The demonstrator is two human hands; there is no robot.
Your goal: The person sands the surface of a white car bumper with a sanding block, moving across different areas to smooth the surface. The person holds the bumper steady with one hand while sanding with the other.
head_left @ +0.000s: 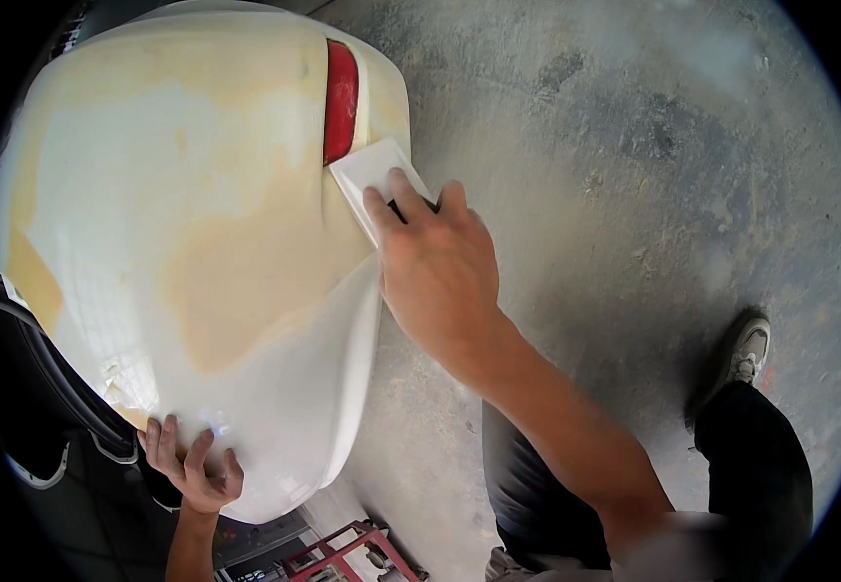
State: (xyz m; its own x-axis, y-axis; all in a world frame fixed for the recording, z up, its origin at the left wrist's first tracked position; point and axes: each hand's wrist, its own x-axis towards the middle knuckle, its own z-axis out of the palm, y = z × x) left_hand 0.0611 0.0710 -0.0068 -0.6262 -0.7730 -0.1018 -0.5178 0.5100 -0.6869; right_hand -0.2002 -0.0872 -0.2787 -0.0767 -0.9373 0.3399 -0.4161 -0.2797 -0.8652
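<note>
A white car body panel (226,126) fills the left half of the view, with beige and yellowish filler patches (231,291) on it and a red lamp or reflector (341,102) set near its right edge. My right hand (440,272) grips a flat white sanding block (362,175), fingers curled on its top, against the panel's right edge just below the red piece. My left hand (197,470) rests on the panel's lower left part with its fingers apart and nothing in it.
Concrete floor (614,175) extends to the right, with my shoe (748,344) and dark-trousered legs at lower right. Dark vehicle parts (22,388) lie along the left, and a red metal frame (347,558) stands at the bottom under the panel.
</note>
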